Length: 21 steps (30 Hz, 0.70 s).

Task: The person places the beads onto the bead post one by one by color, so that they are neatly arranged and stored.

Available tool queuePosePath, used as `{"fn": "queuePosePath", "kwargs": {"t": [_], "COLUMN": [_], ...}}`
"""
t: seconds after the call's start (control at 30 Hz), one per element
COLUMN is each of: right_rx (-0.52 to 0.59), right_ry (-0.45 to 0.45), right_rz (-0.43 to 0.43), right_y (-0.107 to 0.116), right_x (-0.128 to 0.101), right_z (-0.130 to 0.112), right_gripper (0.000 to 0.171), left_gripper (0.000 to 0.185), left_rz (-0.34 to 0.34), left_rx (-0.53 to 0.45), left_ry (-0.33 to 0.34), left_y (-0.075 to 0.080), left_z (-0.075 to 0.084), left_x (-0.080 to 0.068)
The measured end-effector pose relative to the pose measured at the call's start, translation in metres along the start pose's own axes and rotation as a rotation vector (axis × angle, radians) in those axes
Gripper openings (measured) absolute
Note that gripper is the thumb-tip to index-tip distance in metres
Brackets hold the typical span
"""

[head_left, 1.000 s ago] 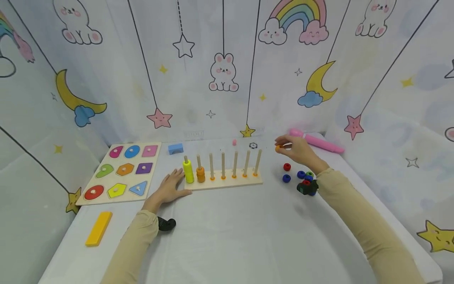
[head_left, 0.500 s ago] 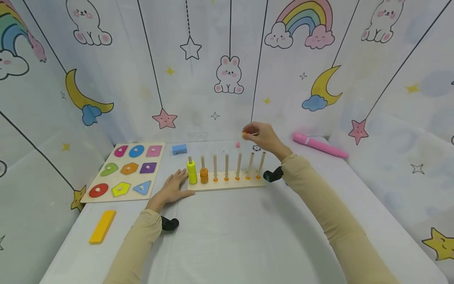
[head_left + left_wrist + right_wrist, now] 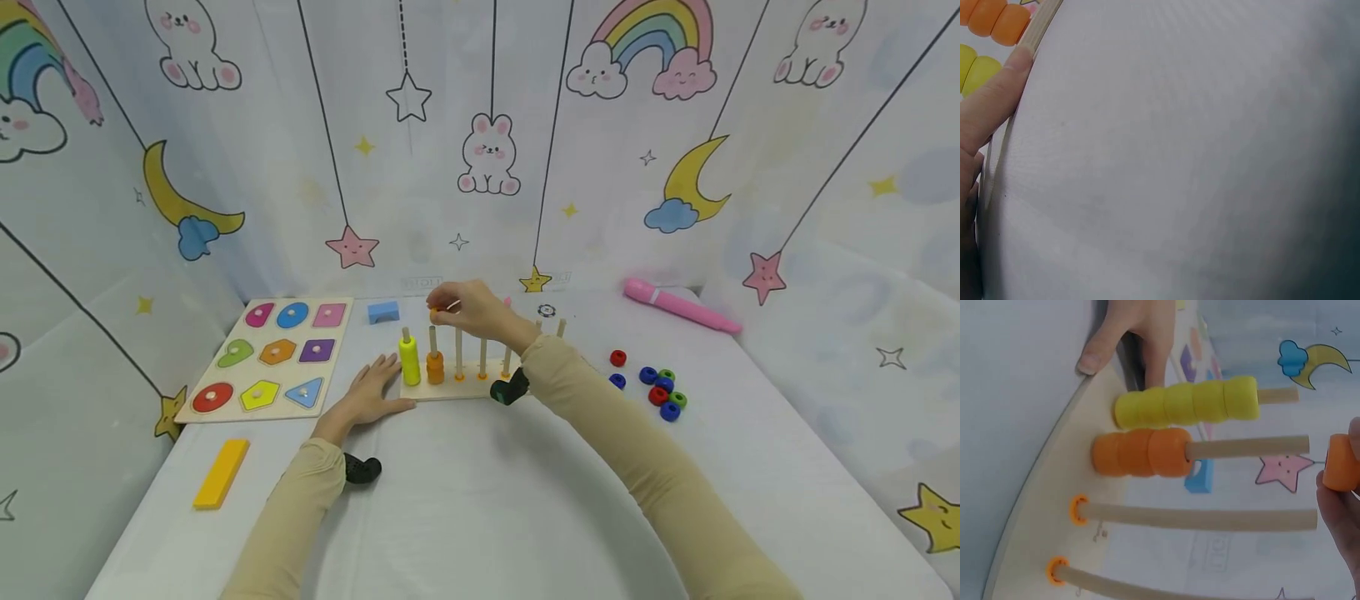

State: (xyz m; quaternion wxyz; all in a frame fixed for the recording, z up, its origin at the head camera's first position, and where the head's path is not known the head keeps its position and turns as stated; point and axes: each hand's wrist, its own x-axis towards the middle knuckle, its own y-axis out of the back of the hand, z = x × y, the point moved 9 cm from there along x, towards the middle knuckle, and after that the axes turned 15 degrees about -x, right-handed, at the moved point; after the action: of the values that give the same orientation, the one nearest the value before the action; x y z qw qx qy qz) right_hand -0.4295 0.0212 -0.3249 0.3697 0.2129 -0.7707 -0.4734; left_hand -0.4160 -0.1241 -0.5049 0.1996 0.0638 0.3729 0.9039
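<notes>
Between thumb and fingers my right hand [image 3: 480, 312] pinches an orange bead [image 3: 1340, 462]. It is held just off the top of the second peg [image 3: 1247, 447] of a wooden counting rack [image 3: 450, 390], apart from it. Three orange beads [image 3: 1141, 452] are stacked on that peg. The first peg carries several yellow beads [image 3: 409, 362]. The other pegs in view are bare, some partly behind my right arm. At the rack's left end rests my left hand [image 3: 367, 396], fingers spread, thumb [image 3: 997, 100] against the base's front edge.
Loose red, blue and green beads [image 3: 664, 395] lie on the right of the table. A shape puzzle board [image 3: 277, 332] is at the left, with a yellow block [image 3: 222, 473] before it. Behind the rack sits a blue block [image 3: 383, 312]. A pink pen-like object [image 3: 682, 307] lies back right.
My right hand has carried the orange bead leftward from beside the loose beads to above the second peg. My left hand has stayed at the rack's end. The view has shifted slightly.
</notes>
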Motion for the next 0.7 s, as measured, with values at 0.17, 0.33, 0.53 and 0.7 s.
{"fn": "queuePosePath", "kwargs": {"t": [0.17,0.33,0.53,0.7], "right_rx": [-0.028,-0.046,-0.037,-0.042], "right_ry": [0.023,0.002,0.009,-0.004], "right_rz": [-0.070,-0.084,-0.079,-0.061], "right_y": [-0.014,-0.019,-0.018,-0.012], "right_x": [0.002,0.002,0.003,0.002], "right_z": [-0.010,-0.008,-0.008,-0.002], "right_gripper": [0.023,0.024,0.026,0.027], "left_gripper": [0.091,0.091,0.091,0.092], "left_rz": [-0.003,0.000,0.003,0.001], "left_rx": [-0.001,0.013,0.017,0.014], "left_ry": [-0.006,-0.006,-0.008,-0.008], "left_y": [-0.001,0.001,0.002,0.002], "left_z": [0.001,0.002,0.002,0.002], "left_x": [0.002,0.003,0.002,0.001]}}
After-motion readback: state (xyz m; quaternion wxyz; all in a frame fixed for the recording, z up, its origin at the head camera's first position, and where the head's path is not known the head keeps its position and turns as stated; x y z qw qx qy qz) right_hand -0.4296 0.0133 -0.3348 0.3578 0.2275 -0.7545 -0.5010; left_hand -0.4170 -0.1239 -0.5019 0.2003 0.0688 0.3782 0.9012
